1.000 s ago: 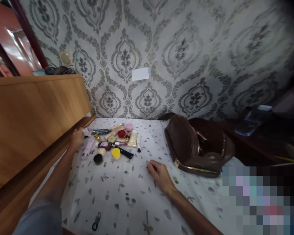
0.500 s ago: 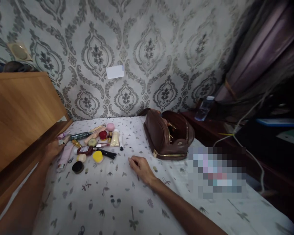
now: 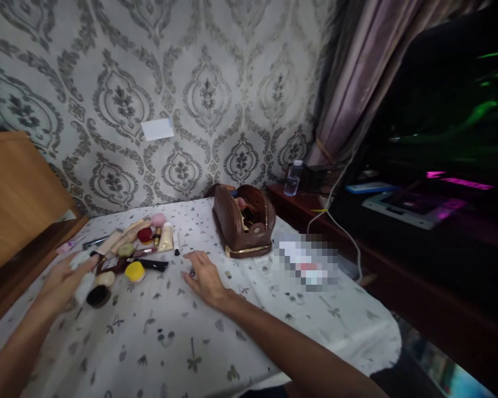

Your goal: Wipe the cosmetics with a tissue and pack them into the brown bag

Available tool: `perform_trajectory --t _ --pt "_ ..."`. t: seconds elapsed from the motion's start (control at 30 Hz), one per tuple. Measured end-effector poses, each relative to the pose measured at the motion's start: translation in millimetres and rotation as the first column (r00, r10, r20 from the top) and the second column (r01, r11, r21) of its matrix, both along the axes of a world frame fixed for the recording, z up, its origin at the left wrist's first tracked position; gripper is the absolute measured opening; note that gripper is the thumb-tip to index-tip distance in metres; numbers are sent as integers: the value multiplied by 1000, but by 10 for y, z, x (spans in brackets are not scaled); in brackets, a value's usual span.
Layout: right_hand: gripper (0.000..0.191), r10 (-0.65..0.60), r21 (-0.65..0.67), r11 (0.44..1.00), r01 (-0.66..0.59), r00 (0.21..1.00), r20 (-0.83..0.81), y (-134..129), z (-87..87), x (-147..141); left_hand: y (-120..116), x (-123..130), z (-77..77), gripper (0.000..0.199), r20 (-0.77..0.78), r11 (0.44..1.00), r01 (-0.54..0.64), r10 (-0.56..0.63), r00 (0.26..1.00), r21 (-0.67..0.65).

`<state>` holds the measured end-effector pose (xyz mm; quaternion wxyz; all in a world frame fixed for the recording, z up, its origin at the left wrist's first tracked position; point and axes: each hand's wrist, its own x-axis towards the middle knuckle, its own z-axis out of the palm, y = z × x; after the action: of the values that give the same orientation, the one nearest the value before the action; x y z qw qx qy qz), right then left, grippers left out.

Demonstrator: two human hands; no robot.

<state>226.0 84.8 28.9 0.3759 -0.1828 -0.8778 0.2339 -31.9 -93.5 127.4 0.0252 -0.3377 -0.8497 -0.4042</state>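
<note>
On the left of the patterned sheet, my left hand [image 3: 68, 279] is at a cluster of cosmetics, blurred by motion. Its fingers close on the dark end of a beige tube [image 3: 110, 242]. Around it lie a yellow-lidded jar [image 3: 135, 271], a black round jar [image 3: 98, 297], a red round jar [image 3: 145, 236], a black tube [image 3: 153, 265], a cream tube [image 3: 166, 239] and a pink puff [image 3: 158, 220]. My right hand [image 3: 206, 278] hovers low over the sheet, thumb and fingers apart, holding nothing. Beyond it stands a brown cosmetic bag [image 3: 243, 232], unzipped, with items inside.
A wooden panel [image 3: 20, 193] borders the left side, and patterned wallpaper rises behind. Right of the bag, a water bottle [image 3: 292, 179] stands on a dark red ledge. A white cable [image 3: 331, 193] hangs there. A pixelated patch [image 3: 305, 262] covers something on the sheet.
The view has turned right. My left hand has come away from the far-left edge of the cosmetics with the beige tube; my right hand has spread its fingers.
</note>
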Motion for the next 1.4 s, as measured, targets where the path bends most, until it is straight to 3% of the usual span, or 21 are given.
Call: perform_trajectory --t 0.03,0.13,0.2,0.3,0.43,0.53,0.63,0.73,0.87,1.13,1.27,1.4 --pt "44 23 78 997 -22 1000 -7 -31 33 12 62 218 14 49 59 989 148 -146 988 -28" --pt "61 58 227 972 -64 998 32 -104 100 56 258 822 -7 53 51 930 368 -367 929 -10" --pt "54 20 234 972 -35 998 66 -114 97 103 365 1106 -61 52 27 882 468 -467 884 -54" --pt "32 -30 150 988 17 996 83 -81 40 205 451 1313 -121 48 -31 848 512 -520 853 -141" --pt "16 -33 -24 999 32 997 -68 -46 -18 302 472 1349 -83 40 -65 814 537 -562 825 -222" --pt "21 -72 -193 981 32 976 -205 -54 -19 302 478 1334 -25 40 -91 780 565 -604 792 -269" --pt "40 -37 -292 956 -10 987 -156 -61 -12 286 505 1322 -12 44 -131 761 576 -630 765 -298" --pt "56 94 -223 971 -88 995 17 -57 0 284 572 1335 -54 49 -185 752 580 -648 739 -315" --pt "35 201 -167 970 -175 967 158 -49 41 289 722 1427 -156 46 -241 736 615 -675 697 -283" --pt "26 158 -338 935 -105 979 132 4 85 302 996 1671 -464 40 -370 812 582 -551 748 -32" --pt "20 165 -329 937 -117 979 121 40 68 307 1027 1733 -532 34 -397 795 606 -546 738 35" --pt "15 219 -359 916 -179 973 75 50 74 309 1018 1755 -495 30 -338 772 627 -566 752 104"
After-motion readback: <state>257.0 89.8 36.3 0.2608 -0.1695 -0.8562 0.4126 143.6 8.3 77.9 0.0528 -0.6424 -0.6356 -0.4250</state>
